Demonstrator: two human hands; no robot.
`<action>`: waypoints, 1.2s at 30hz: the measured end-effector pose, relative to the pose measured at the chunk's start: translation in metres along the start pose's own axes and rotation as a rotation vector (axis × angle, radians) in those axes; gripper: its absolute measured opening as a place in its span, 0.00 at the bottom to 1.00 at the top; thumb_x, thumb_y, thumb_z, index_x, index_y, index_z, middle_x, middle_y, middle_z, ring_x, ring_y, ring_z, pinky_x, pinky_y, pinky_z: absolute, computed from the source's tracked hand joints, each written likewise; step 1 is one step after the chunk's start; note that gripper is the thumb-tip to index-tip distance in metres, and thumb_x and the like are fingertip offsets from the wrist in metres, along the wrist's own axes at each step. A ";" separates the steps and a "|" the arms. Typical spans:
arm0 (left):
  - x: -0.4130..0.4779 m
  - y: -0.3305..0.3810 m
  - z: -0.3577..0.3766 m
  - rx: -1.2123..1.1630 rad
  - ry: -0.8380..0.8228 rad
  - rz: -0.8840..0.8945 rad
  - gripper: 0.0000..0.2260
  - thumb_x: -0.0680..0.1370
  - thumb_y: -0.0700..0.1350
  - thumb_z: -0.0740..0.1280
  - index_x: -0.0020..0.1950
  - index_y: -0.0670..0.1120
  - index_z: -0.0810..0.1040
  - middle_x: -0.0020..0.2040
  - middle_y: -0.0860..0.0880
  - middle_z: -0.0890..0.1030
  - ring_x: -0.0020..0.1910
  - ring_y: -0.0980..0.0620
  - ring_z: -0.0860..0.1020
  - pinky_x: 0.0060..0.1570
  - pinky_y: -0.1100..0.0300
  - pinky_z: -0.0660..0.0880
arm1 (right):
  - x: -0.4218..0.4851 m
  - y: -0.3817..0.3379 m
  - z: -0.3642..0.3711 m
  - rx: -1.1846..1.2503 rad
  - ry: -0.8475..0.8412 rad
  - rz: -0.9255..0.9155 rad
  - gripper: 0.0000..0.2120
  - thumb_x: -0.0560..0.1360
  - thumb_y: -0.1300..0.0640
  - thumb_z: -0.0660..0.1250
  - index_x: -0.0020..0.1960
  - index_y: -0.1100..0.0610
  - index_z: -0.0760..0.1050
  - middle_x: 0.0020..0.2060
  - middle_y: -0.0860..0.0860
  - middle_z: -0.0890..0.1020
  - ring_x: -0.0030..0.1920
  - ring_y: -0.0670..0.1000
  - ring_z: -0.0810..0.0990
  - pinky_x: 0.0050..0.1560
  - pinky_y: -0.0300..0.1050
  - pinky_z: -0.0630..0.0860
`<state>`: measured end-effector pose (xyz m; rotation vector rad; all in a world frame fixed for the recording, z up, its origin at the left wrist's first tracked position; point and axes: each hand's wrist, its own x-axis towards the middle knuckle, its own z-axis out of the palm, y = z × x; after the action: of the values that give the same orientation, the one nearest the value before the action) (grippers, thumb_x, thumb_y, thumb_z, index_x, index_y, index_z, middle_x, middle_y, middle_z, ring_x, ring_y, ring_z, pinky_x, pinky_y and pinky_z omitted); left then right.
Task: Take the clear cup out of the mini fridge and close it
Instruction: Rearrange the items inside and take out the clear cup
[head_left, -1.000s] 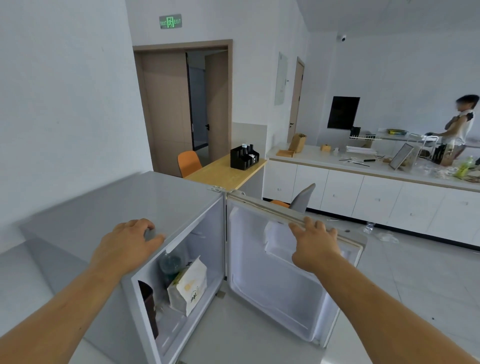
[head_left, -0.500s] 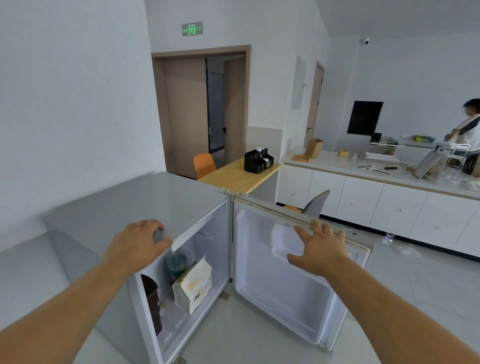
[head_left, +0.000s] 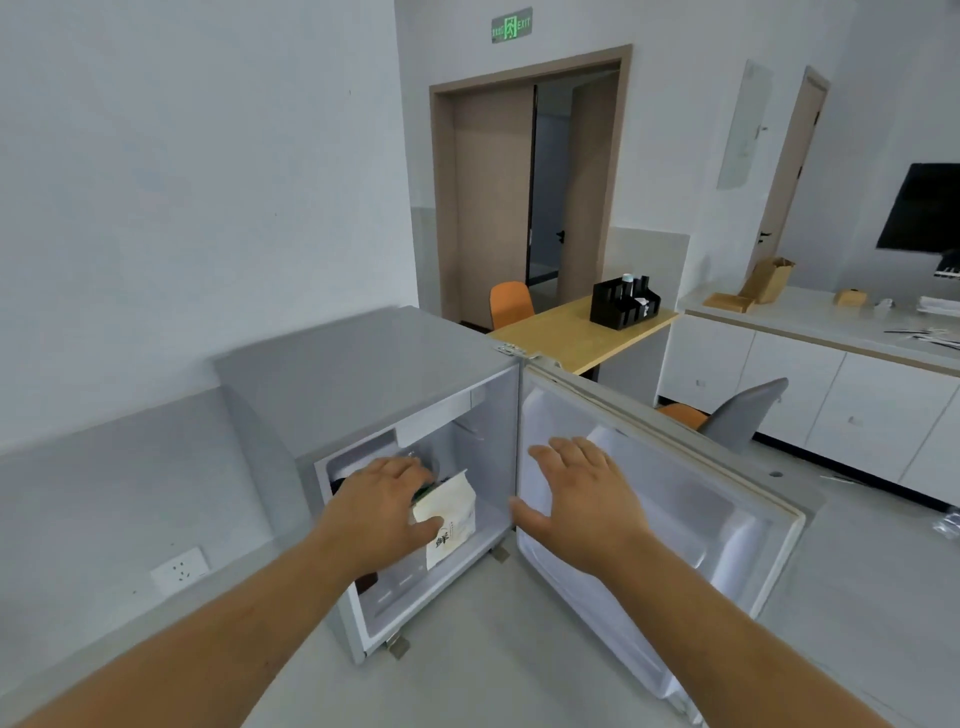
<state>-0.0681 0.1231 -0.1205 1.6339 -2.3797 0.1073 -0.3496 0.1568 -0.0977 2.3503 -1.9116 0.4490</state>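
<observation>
One white carton (head_left: 451, 514) upright inside open mini fridge (head_left: 363, 374).

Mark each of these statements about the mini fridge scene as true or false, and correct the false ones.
1. The mini fridge door is shut. False: it stands wide open.
2. The left hand reaches into the fridge compartment. True.
3. The right hand grips the door's top edge. False: it hovers open in front of the door's inner side.
4. A white paper bag stands inside the fridge. True.
5. A black organiser sits on the wooden table. True.
</observation>
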 end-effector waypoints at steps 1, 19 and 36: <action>-0.004 0.004 0.004 0.002 -0.009 -0.025 0.30 0.73 0.69 0.63 0.70 0.56 0.73 0.72 0.54 0.75 0.69 0.50 0.73 0.64 0.52 0.73 | 0.001 -0.005 0.009 0.026 -0.013 -0.014 0.41 0.73 0.26 0.46 0.79 0.47 0.59 0.78 0.51 0.65 0.79 0.57 0.58 0.78 0.56 0.55; 0.059 -0.026 0.125 -0.393 -0.141 -0.394 0.30 0.73 0.60 0.75 0.71 0.52 0.72 0.66 0.50 0.78 0.63 0.48 0.78 0.55 0.50 0.81 | 0.084 -0.043 0.166 0.262 -0.263 0.156 0.37 0.74 0.26 0.55 0.73 0.48 0.69 0.68 0.49 0.77 0.67 0.55 0.72 0.60 0.54 0.74; 0.113 -0.071 0.241 -0.690 -0.168 -0.733 0.26 0.72 0.58 0.76 0.65 0.51 0.71 0.54 0.55 0.79 0.54 0.49 0.81 0.43 0.59 0.70 | 0.213 -0.061 0.287 0.736 -0.515 0.650 0.18 0.75 0.36 0.63 0.39 0.50 0.75 0.32 0.49 0.82 0.33 0.52 0.84 0.39 0.49 0.86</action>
<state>-0.0799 -0.0542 -0.3314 2.0164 -1.4715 -0.8939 -0.2023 -0.1010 -0.3055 2.2774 -3.2458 0.7488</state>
